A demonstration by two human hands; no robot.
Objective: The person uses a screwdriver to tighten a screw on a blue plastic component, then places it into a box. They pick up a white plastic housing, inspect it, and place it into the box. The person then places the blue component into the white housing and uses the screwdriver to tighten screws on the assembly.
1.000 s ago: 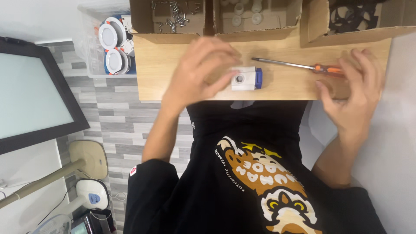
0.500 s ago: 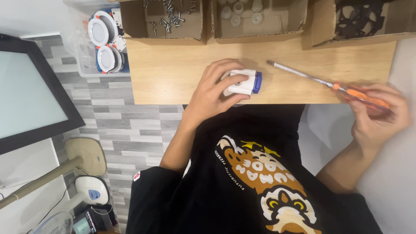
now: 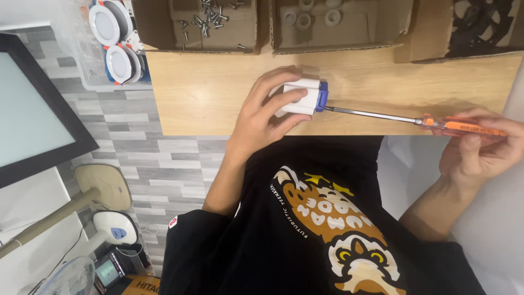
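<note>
Screwdriver [image 3: 415,121] tip now at block [image 3: 303,97]

Bare wood is lying open on the bench [image 3: 202,98] to the left of the left hand [image 3: 267,112], and again on the right beyond the screwdriver [image 3: 415,120]. The screwdriver's shaft is stretching across the near edge from the small white and blue block [image 3: 305,97] to the right hand [image 3: 480,147], barring that strip. Along the far edge, three cardboard boxes, the box of screws [image 3: 202,27], the box of white rings [image 3: 338,27] and the box of black parts [image 3: 469,30], are closing off the back.
</note>
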